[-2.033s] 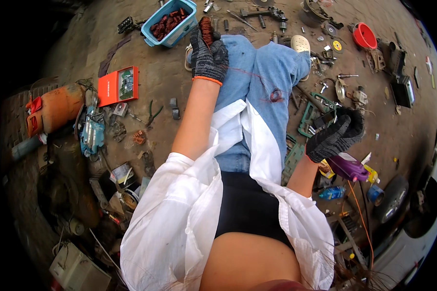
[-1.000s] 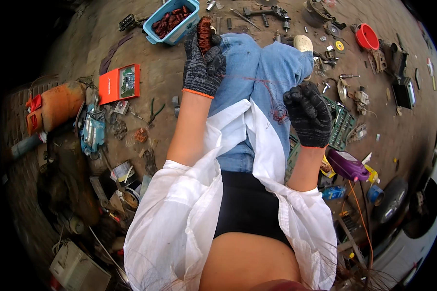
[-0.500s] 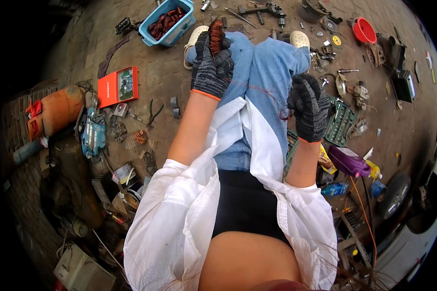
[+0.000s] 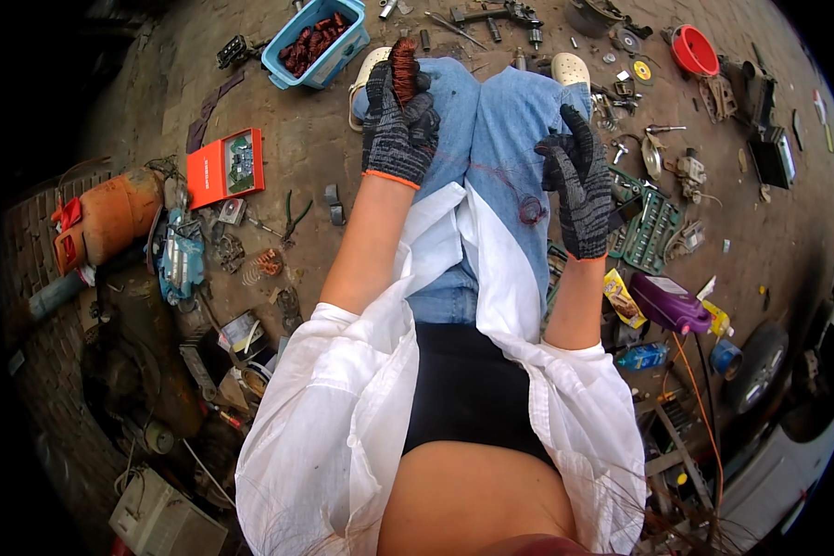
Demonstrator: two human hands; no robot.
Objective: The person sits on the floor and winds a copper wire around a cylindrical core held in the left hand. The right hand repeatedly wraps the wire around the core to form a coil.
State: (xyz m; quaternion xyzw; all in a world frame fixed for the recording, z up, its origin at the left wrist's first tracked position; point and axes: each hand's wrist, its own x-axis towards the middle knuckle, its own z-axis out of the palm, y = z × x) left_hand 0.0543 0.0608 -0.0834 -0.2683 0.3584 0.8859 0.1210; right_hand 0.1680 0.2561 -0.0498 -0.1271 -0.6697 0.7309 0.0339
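Observation:
My left hand [image 4: 394,134], in a dark grey knitted glove with an orange cuff, is closed around a reddish-brown copper wire coil [image 4: 404,69]. It is above my left knee, and the coil's top sticks up out of the fist. My right hand [image 4: 576,190], gloved alike, hovers by my right thigh with its fingers apart and nothing visible in them. Thin loose wire [image 4: 531,210] lies in a small tangle on my jeans, close to that hand. A strand runs from the tangle across the jeans toward the left hand.
A blue bin [image 4: 317,78] of similar coils stands beyond my left foot. Leftward lie a red box [image 4: 206,176], pliers [image 4: 296,215] and an orange gas cylinder [image 4: 125,208]. A green socket set [image 4: 646,236], a purple jug [image 4: 667,304] and a red bowl [image 4: 695,51] are rightward.
My right hand has opened from a fist, letting go of the wire tangle, which now rests on the jeans. The left hand still grips the coil, nearly in place.

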